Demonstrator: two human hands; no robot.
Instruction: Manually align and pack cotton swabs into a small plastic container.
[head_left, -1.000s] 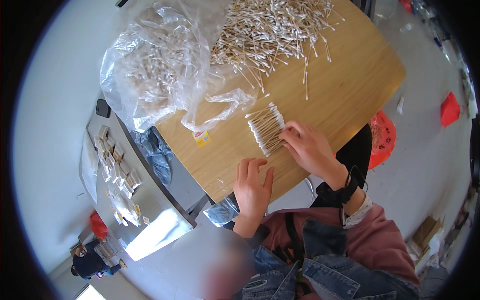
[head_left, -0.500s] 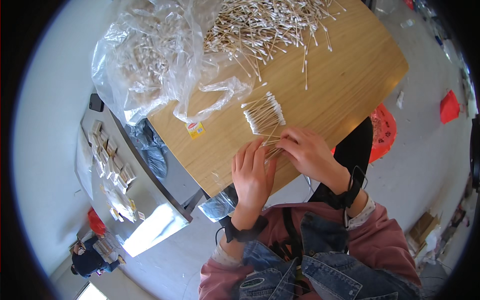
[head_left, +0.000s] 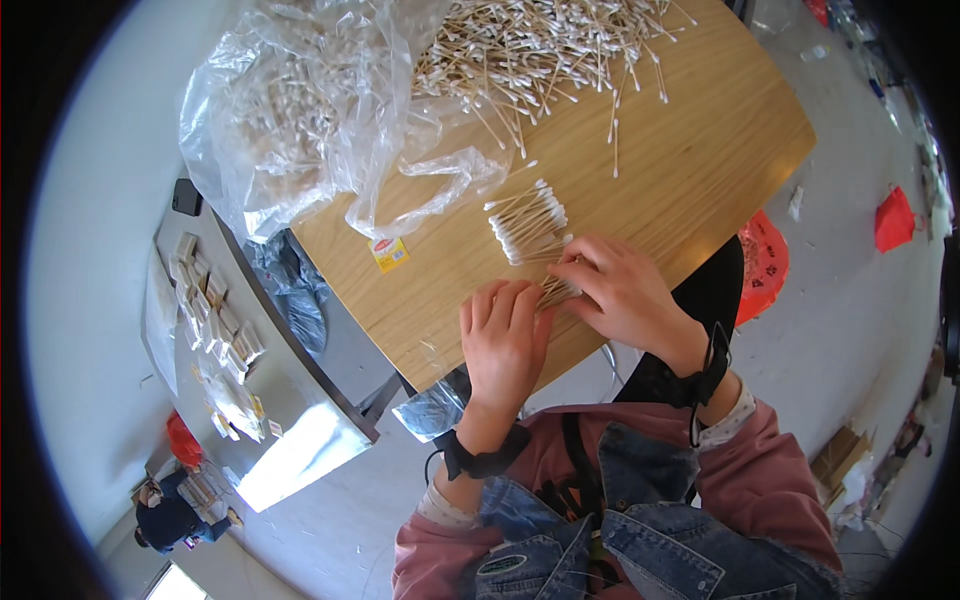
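Both my hands are closed near the front edge of the wooden table, with a small bunch of cotton swabs (head_left: 556, 291) between them. The thumb and fingers of my left hand (head_left: 503, 340) hold the bunch at its left end. My right hand (head_left: 628, 303) pinches it from the right, its fingertips hiding part of the sticks. Just beyond my fingers lies a neat row of cotton swabs (head_left: 527, 222), side by side with white tips at both ends. A big loose pile of cotton swabs (head_left: 545, 60) covers the far part of the table.
A clear plastic bag (head_left: 300, 130) full of swabs rests at the table's (head_left: 690, 190) far left. A small yellow-and-red card (head_left: 388, 253) lies below it. Left stands another table (head_left: 190, 380) with small packs (head_left: 215, 310). A red bag (head_left: 765, 270) is beside the table, right. Another person (head_left: 180, 510) sits far left.
My hands have drawn the bunch of swabs slightly toward me and apart from the row. My right hand has shifted a little up and right, and more of the bunch shows between my fingers.
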